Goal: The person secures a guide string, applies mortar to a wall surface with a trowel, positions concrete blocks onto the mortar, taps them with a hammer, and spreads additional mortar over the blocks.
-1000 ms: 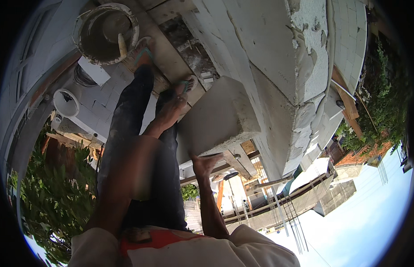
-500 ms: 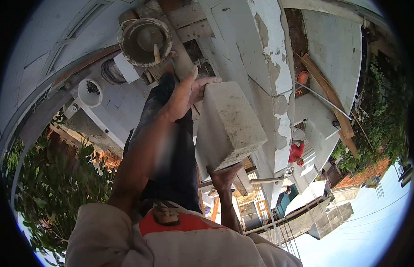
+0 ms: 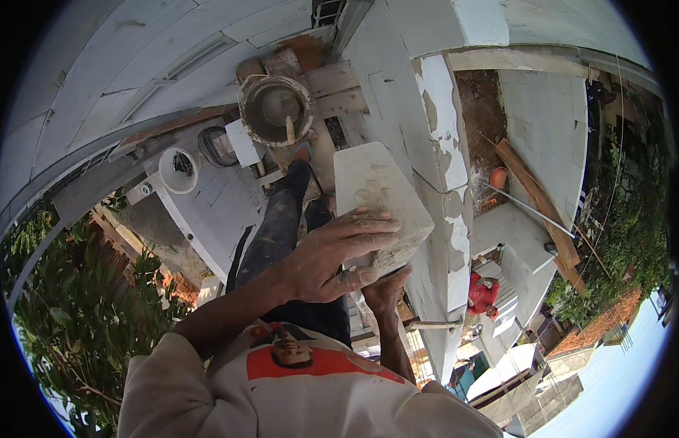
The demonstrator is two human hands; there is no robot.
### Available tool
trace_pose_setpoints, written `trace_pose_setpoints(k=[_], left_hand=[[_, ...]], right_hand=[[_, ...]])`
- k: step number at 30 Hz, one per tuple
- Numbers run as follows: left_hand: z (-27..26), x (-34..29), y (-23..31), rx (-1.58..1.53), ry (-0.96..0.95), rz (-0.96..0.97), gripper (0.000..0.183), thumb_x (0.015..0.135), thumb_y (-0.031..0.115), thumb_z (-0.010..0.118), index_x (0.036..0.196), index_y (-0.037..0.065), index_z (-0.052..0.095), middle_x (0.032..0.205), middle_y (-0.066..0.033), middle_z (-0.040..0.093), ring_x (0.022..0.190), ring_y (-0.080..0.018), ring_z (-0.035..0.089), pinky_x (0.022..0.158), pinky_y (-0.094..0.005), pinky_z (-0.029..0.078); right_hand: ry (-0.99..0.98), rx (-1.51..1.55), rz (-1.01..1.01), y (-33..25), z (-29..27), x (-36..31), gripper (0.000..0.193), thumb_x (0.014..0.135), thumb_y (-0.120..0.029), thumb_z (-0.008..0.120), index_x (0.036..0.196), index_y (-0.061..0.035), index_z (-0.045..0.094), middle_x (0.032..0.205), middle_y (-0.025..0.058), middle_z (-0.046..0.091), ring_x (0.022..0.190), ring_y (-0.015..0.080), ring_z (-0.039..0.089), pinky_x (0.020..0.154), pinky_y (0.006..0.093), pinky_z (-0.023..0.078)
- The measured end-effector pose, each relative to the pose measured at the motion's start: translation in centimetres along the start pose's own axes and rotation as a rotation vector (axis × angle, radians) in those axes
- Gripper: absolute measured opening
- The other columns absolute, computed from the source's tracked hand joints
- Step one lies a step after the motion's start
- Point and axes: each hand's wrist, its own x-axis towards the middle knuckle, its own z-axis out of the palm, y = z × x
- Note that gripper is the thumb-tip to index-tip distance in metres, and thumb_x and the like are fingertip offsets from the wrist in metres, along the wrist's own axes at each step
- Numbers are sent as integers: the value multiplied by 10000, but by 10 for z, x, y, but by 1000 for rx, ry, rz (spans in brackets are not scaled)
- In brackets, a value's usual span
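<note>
A pale grey, dusty concrete block (image 3: 383, 186) is in front of me, tilted beside the wall. My left hand (image 3: 343, 252) lies across its near left part, fingers stretched over the top face and thumb at the lower edge. Under the near end, my right hand (image 3: 387, 288) cups the block; part of its fingers is hidden. Beyond them, near my foot, stands a mortar-caked bucket (image 3: 307, 109) with a wooden handle (image 3: 290, 130) sticking up in it.
A wall top (image 3: 456, 241) with patchy mortar runs along the right. Wooden planks (image 3: 332, 91) lie under the caked bucket. At left are a white bucket (image 3: 179, 171) and a dark coil (image 3: 217, 146). Lower down at right, a person in red (image 3: 483, 293) is near a long board (image 3: 536, 197).
My left hand has moved from the block's far end to its near left part. My right hand stays at the near end. The view has shifted, with the bucket now farther right and lower.
</note>
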Motion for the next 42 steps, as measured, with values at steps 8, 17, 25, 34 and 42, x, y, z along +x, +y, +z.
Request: trace_pose_setpoints(k=[8,17,25,34,42], left_hand=[[0,-64,-166,-202,514,-529,812,755,94,872,1475,18,504,1384,-176,609,1362,-286,522,1197,-424,344],[-8,-65,-181,-723,52,-899,933,641,-26,927,1468,63,503,1344,-97,622,1240,-191,588,1031,-406,514],[43,-124,-186,-199,387,-169,991,771,75,867,1597,157,327,1614,-82,328,1519,-241,311,1237,-486,299],[93,-120,-253,-9,663,-382,1005,796,19,846,1585,161,239,1615,-133,273,1509,-272,316,1216,-459,345],[93,-128,-272,-62,706,-492,1040,736,92,903,1547,117,252,1581,-172,318,1502,-363,326,1217,-492,318]], right_hand=[[5,-193,-120,34,8,19,1138,559,-153,931,1436,34,230,1332,239,402,1286,412,439,1110,549,349],[-347,-221,-518,67,6,85,782,740,-158,851,1380,34,445,1268,249,520,1179,430,507,1010,540,391],[-401,-156,-640,125,75,175,825,776,-173,817,1458,-15,381,1377,238,454,1322,430,421,1167,521,346],[-825,363,-159,197,161,287,1089,680,-119,898,1561,-67,260,1476,152,413,1409,268,410,1192,361,376],[-868,547,128,159,159,312,721,984,-366,691,1567,-81,377,1570,101,396,1444,226,393,1192,373,362]])
